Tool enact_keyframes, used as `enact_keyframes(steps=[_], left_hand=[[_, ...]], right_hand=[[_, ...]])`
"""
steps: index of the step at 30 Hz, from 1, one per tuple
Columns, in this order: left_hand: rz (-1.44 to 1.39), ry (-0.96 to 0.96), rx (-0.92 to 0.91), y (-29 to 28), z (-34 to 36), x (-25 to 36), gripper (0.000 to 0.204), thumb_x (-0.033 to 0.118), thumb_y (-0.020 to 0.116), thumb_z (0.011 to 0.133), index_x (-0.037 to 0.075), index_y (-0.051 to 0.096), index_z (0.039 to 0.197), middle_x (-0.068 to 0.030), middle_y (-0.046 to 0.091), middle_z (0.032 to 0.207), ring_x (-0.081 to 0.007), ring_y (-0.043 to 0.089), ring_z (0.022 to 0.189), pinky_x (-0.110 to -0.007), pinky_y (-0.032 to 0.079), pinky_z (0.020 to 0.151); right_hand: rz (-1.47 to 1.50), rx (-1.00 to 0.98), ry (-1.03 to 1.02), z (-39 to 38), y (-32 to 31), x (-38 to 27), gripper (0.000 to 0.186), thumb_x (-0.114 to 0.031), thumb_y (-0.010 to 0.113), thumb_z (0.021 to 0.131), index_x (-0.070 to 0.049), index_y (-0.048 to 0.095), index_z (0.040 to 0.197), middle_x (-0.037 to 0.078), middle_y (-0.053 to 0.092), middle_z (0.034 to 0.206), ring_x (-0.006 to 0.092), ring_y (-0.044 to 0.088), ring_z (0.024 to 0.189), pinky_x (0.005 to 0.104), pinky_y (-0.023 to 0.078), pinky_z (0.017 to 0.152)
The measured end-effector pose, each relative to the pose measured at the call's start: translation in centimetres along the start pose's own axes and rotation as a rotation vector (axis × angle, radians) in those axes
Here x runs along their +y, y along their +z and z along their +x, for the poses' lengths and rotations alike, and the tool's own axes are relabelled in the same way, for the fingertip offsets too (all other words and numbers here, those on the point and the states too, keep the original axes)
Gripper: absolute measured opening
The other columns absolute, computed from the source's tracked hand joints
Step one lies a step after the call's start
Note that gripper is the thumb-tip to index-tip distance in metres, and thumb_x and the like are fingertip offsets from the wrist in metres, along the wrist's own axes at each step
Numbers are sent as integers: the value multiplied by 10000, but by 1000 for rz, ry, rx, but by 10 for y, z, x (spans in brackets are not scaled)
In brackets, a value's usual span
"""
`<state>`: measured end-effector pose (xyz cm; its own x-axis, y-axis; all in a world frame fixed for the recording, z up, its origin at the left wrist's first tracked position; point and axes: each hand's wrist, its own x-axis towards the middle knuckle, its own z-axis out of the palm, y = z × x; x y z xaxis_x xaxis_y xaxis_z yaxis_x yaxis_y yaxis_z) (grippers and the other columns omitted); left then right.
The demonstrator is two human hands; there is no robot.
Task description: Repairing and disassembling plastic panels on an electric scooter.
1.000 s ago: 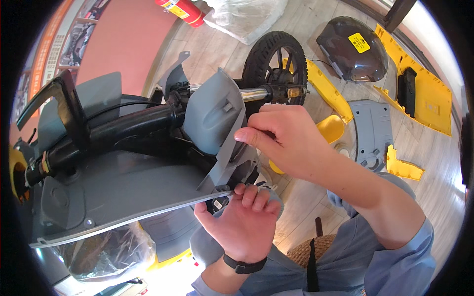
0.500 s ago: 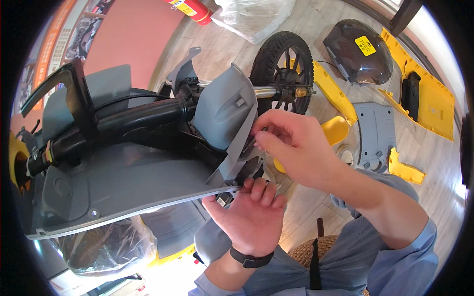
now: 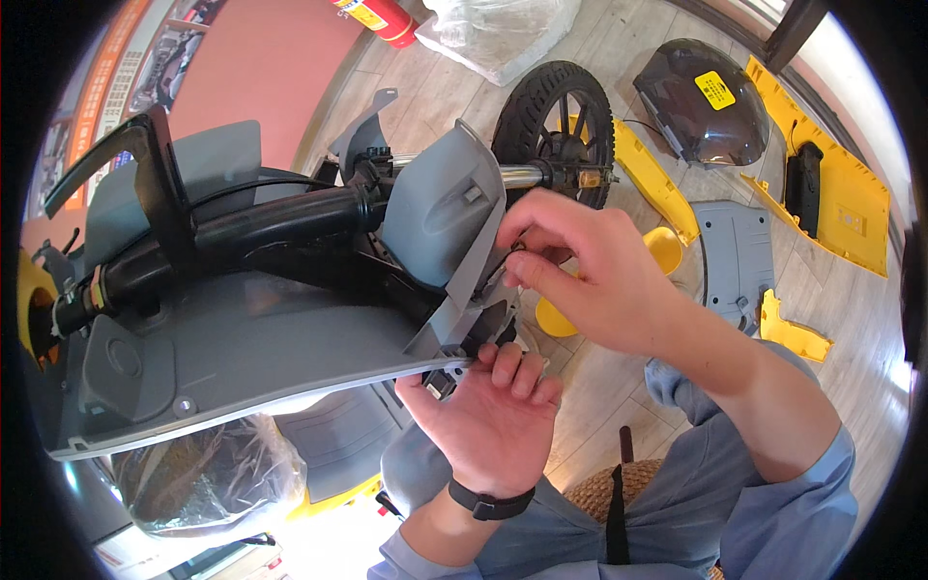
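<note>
A partly stripped scooter front lies before me, with a long grey panel (image 3: 280, 338), a black tube frame (image 3: 261, 232) and a curved grey cover (image 3: 440, 213). My left hand (image 3: 498, 416), palm up and wearing a black wristband, curls its fingers round the panel's right end. Its thumb rests beside a small black connector (image 3: 440, 385). Just beyond the cover's right edge, my right hand (image 3: 580, 271) pinches thumb and forefinger on something small and dark, too hidden to name. Dark fittings below the fingertips are partly covered by both hands.
A spoked front wheel (image 3: 553, 135) stands beyond my right hand. On the wooden floor to the right lie a dark windshield (image 3: 701, 111), yellow body panels (image 3: 851, 208) and a grey plate (image 3: 735, 256). A fire extinguisher (image 3: 387, 21) and a plastic-wrapped block (image 3: 493, 34) are farther off.
My right hand has shifted slightly to the right, its pinch still closed. The left hand stays at the panel end with almost no movement.
</note>
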<state>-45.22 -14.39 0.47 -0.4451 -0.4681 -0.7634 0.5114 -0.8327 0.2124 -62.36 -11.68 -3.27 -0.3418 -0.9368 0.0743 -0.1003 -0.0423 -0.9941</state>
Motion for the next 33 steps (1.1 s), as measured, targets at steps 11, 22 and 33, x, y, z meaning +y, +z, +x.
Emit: enact_keyframes(steps=[11, 22, 33], left_hand=[[-5, -11, -5, 0, 1, 2, 701, 788, 510, 791, 101, 410, 893, -7, 301, 748, -171, 304, 682, -323, 248, 636], [0, -12, -7, -1, 0, 2, 713, 795, 515, 786, 99, 416, 898, -8, 313, 747, -171, 305, 684, -322, 250, 639], [-6, -22, 8, 0, 0, 2, 698, 786, 522, 787, 101, 424, 881, -5, 303, 730, -170, 304, 678, -321, 241, 630]], right_hand=[[445, -78, 262, 6, -2, 5, 104, -40, 607, 968, 11, 573, 1052, 55, 688, 968, 128, 695, 918, 256, 541, 835], [358, -30, 228, 10, 1, 12, 158, -91, 669, 917, 49, 673, 991, 92, 726, 834, 122, 697, 792, 265, 546, 738], [488, 117, 246, 7, 18, 16, 189, -163, 715, 914, 21, 697, 948, 75, 706, 763, 99, 655, 708, 256, 517, 663]])
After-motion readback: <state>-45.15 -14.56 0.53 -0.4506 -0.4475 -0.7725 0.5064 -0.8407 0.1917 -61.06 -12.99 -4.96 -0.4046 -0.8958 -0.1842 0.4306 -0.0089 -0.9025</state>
